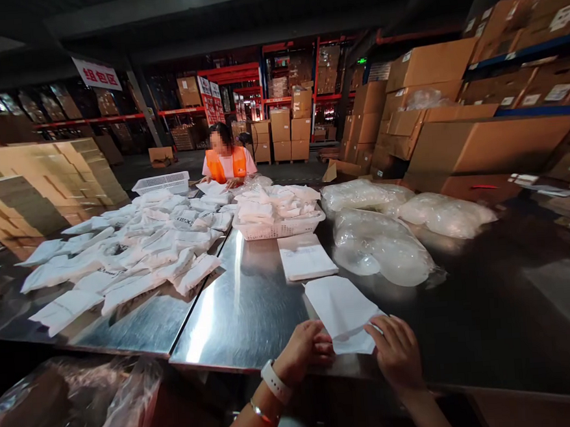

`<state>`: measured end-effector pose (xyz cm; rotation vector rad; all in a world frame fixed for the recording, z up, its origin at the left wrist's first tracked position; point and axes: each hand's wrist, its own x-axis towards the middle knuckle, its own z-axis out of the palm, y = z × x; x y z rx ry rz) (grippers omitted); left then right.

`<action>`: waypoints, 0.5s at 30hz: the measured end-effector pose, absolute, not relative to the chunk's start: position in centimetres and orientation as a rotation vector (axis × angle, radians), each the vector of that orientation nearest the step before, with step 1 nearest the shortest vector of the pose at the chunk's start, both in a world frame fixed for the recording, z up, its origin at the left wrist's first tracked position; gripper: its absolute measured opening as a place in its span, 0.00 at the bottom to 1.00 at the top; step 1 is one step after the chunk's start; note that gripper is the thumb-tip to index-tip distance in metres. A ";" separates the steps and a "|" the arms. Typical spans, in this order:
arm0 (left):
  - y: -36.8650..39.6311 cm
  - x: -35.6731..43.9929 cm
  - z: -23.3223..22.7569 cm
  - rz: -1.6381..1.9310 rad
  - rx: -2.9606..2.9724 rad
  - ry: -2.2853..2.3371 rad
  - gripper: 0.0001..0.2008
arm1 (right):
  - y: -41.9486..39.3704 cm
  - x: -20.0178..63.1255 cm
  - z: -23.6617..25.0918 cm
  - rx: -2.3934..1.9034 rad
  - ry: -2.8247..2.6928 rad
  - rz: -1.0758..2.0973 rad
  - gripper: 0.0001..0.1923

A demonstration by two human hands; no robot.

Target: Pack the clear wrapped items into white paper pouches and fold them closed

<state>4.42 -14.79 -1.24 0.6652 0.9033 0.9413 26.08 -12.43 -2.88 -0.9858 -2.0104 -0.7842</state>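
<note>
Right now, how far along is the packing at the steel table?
Done: many filled white pouches are spread across the shiny steel table, with more heaped in the white plastic basket. In hand: left hand and right hand grip a flat white bag. Left: a stack of flat white bags.

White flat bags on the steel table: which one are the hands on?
The flat white paper bag at the near table edge, pinched by left hand and right hand; the others lie farther back, untouched.
</note>
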 end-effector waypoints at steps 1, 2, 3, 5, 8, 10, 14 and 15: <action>-14.9 4.9 -1.4 0.948 0.680 0.849 0.26 | -12.8 26.0 -2.9 -0.977 -2.025 -0.786 0.19; -14.9 5.4 -1.6 0.958 0.678 0.800 0.27 | -13.1 25.9 -3.0 -0.969 -2.044 -0.783 0.19; -14.7 5.9 -1.7 0.975 0.661 0.763 0.27 | -13.4 25.9 -3.2 -0.956 -2.061 -0.780 0.20; -14.2 6.9 -1.8 0.999 0.608 0.747 0.24 | -13.9 26.1 -3.5 -0.952 -2.084 -0.763 0.20; -13.3 7.5 -1.8 1.017 0.592 0.826 0.13 | -14.5 27.6 -4.2 -0.989 -2.087 -0.753 0.19; -13.3 7.3 -1.7 1.006 0.617 0.852 0.09 | -15.2 28.6 -4.6 -0.998 -2.081 -0.768 0.18; -14.7 6.0 -1.8 0.930 0.639 0.846 0.13 | -17.1 28.1 -4.4 -0.982 -2.083 -0.681 0.14; -15.2 5.7 -1.9 0.914 0.638 0.844 0.15 | -17.4 27.2 -4.1 -0.985 -2.084 -0.636 0.14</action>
